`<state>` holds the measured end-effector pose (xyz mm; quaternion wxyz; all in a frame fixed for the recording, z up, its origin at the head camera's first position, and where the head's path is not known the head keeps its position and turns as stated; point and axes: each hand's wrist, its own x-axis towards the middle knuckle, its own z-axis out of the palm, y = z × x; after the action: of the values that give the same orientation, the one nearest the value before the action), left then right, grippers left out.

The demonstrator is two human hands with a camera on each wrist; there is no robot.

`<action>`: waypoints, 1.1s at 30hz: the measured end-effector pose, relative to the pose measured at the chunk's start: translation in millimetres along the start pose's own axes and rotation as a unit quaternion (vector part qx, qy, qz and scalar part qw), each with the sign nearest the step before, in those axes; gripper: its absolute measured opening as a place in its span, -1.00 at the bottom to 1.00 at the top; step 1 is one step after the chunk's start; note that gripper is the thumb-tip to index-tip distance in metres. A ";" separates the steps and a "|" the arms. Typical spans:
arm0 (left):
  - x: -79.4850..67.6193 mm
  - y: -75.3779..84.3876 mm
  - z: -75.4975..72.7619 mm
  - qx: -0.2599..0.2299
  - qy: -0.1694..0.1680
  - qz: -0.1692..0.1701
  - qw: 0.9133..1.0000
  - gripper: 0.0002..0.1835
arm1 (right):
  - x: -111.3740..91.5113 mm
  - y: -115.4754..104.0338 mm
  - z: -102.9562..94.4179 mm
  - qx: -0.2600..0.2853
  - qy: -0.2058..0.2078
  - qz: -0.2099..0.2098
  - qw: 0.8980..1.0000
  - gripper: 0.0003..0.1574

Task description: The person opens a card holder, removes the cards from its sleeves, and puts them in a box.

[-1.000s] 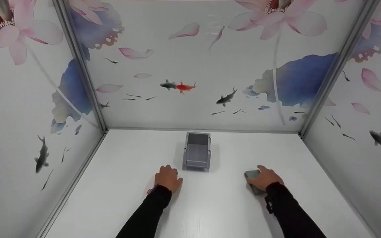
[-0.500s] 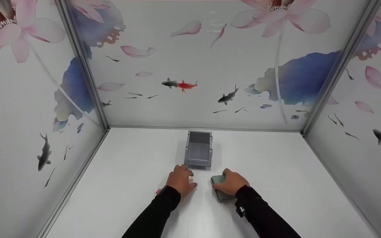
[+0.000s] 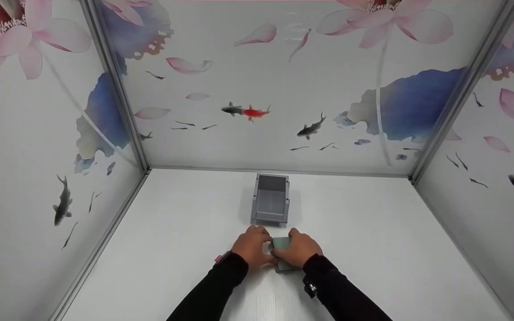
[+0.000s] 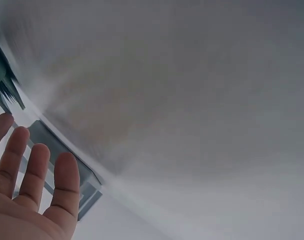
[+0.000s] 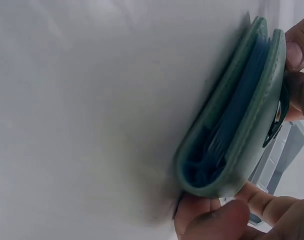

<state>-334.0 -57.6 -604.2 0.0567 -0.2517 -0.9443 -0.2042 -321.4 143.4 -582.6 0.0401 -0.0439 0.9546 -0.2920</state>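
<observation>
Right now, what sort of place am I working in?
Probably a purpose-built work booth: a flat white tabletop is walled on three visible sides by smooth white panels printed with pink lotuses and fish, with straight grey posts, seemingly metal, at the two far corners.

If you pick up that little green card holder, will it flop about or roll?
The green card holder probably keeps its shape, since its stitched covers look thick. Its inner sheets look thin, so they might flex or fan out if it opened. Rolling seems unlikely: it looks broad and fairly flat.
</observation>
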 end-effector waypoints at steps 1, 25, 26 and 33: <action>0.8 -0.9 0.2 0.000 -0.003 -0.001 1.000 -0.49 | 0.0 0.5 -0.7 0.002 -0.001 0.001 1.000 -0.19; 21.8 36.0 -16.0 0.082 -0.059 0.057 0.993 -0.83 | 11.4 22.3 -6.2 0.100 -0.040 0.010 0.994 -0.57; 22.3 36.7 -15.2 0.080 -0.060 0.057 0.993 -0.85 | 11.8 22.8 -6.3 0.098 -0.038 0.006 0.994 -0.58; 24.4 36.3 -11.7 0.046 -0.072 0.038 0.996 -0.83 | 22.1 39.4 2.8 0.097 -0.035 -0.032 0.994 -0.57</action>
<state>-337.0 -22.7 -575.5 0.0079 -0.2985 -0.9441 -0.1398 -345.3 172.0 -608.1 0.0684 -0.0808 0.9176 -0.3830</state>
